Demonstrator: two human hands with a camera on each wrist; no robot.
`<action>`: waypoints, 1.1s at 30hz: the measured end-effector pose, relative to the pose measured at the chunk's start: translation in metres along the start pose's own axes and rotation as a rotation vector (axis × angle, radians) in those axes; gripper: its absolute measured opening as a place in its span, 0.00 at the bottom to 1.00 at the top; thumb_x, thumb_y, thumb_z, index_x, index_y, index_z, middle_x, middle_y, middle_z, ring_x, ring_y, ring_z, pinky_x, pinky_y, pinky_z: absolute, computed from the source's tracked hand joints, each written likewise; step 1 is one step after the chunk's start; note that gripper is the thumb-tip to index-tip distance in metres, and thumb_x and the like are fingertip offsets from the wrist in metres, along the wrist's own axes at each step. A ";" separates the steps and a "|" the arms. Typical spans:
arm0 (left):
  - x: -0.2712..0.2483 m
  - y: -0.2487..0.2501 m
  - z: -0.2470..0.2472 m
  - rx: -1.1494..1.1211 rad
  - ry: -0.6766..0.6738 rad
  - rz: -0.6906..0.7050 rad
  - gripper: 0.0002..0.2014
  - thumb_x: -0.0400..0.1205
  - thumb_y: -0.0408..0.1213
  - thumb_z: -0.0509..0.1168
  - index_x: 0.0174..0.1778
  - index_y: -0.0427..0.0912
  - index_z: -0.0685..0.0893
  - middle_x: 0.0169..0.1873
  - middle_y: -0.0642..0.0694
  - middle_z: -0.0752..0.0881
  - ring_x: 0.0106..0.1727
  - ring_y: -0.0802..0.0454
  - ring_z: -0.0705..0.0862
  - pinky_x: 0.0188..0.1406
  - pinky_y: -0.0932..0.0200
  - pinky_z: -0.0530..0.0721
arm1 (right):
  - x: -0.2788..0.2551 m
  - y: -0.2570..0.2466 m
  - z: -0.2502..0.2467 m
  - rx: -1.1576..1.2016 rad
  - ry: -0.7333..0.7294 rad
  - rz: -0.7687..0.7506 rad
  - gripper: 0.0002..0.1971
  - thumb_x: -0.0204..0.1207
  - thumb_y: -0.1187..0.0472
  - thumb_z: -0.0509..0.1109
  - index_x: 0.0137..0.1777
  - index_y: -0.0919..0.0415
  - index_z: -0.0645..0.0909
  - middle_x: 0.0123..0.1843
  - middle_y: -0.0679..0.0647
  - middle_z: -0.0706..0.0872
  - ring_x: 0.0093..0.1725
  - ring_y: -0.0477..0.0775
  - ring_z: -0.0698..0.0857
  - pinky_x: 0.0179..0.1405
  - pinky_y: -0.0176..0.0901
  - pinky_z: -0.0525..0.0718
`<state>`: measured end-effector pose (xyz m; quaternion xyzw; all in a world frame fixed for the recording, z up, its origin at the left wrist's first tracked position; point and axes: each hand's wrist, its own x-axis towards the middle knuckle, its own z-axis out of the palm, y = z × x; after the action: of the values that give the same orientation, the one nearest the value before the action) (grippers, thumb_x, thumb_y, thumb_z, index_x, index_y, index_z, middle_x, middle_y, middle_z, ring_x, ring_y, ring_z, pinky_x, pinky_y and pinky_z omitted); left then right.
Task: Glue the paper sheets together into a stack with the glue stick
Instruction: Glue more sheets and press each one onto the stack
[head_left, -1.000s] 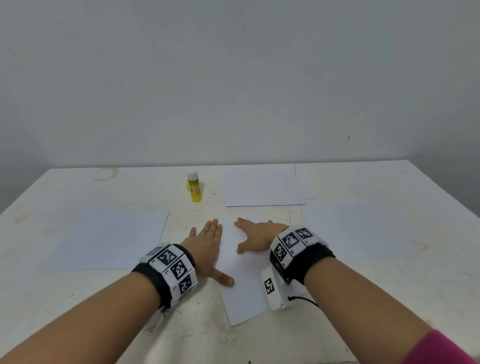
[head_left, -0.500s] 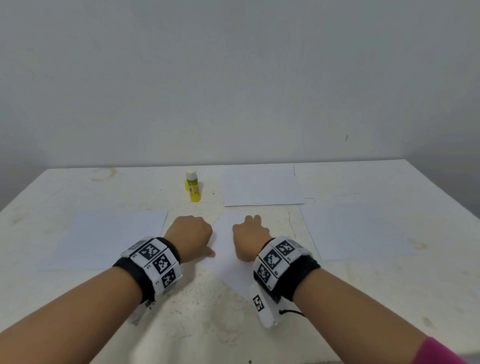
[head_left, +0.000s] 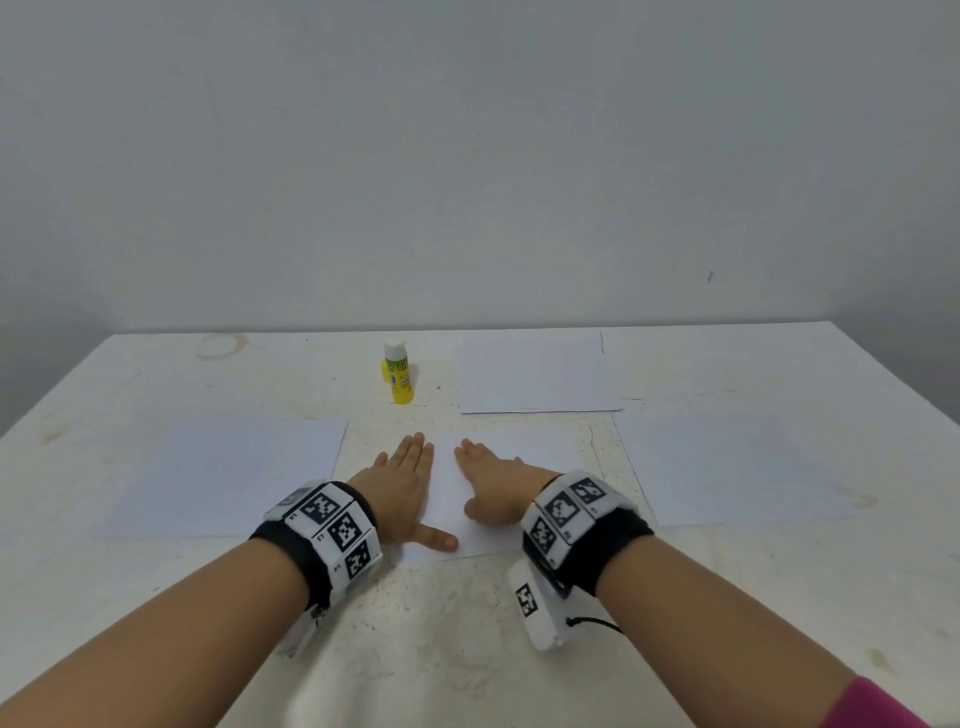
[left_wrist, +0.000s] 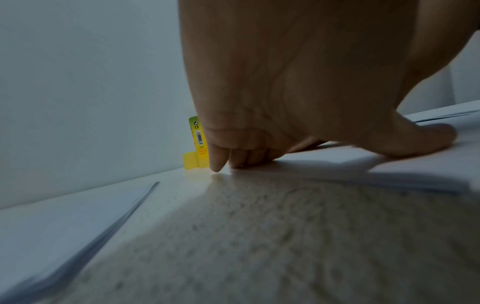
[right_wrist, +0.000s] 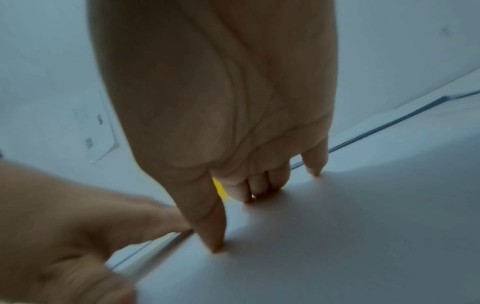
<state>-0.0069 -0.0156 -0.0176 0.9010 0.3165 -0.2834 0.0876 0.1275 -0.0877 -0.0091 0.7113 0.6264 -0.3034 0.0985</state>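
Observation:
A white centre sheet (head_left: 447, 483) lies flat on the table in front of me. My left hand (head_left: 402, 486) rests on its left edge, fingers straight, thumb spread onto the paper. My right hand (head_left: 493, 480) lies flat on the same sheet, fingers straight. In the left wrist view the left fingertips (left_wrist: 217, 164) touch the edge of the centre sheet (left_wrist: 337, 164). In the right wrist view the right fingertips (right_wrist: 217, 244) press on the paper (right_wrist: 337, 226). The yellow glue stick (head_left: 397, 373), white cap on, stands upright behind the hands, untouched.
Three more white sheets lie around: one at the left (head_left: 228, 475), one at the back (head_left: 535, 374), one at the right (head_left: 727, 465). The stained white table (head_left: 467, 649) ends at a grey wall behind. Bare table lies near me.
Half a second ago both hands were curled over the centre sheet, which lay turned askew. Now both hands are spread flat and the sheet lies squarer to the table.

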 end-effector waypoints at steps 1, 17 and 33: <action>-0.001 0.000 0.000 0.000 0.004 0.011 0.74 0.47 0.80 0.42 0.81 0.31 0.31 0.82 0.35 0.32 0.84 0.43 0.35 0.82 0.47 0.42 | -0.004 0.010 -0.002 -0.006 -0.004 0.003 0.37 0.86 0.55 0.56 0.85 0.59 0.35 0.86 0.51 0.34 0.85 0.50 0.42 0.83 0.58 0.46; -0.010 -0.005 -0.026 0.210 0.156 -0.004 0.54 0.65 0.80 0.29 0.53 0.38 0.81 0.51 0.43 0.85 0.47 0.49 0.82 0.59 0.51 0.76 | -0.030 0.066 -0.008 -0.106 0.262 0.300 0.32 0.77 0.50 0.71 0.73 0.68 0.65 0.73 0.63 0.67 0.74 0.64 0.65 0.69 0.51 0.71; 0.006 0.020 -0.015 0.041 0.333 0.094 0.38 0.68 0.65 0.72 0.66 0.44 0.75 0.63 0.47 0.80 0.59 0.50 0.76 0.53 0.58 0.75 | -0.012 -0.003 0.009 -0.031 0.214 0.275 0.26 0.81 0.63 0.60 0.77 0.65 0.60 0.79 0.62 0.60 0.77 0.63 0.59 0.70 0.55 0.69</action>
<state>0.0161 -0.0237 -0.0091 0.9509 0.2784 -0.1322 0.0285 0.1210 -0.1014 -0.0093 0.8169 0.5347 -0.1999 0.0828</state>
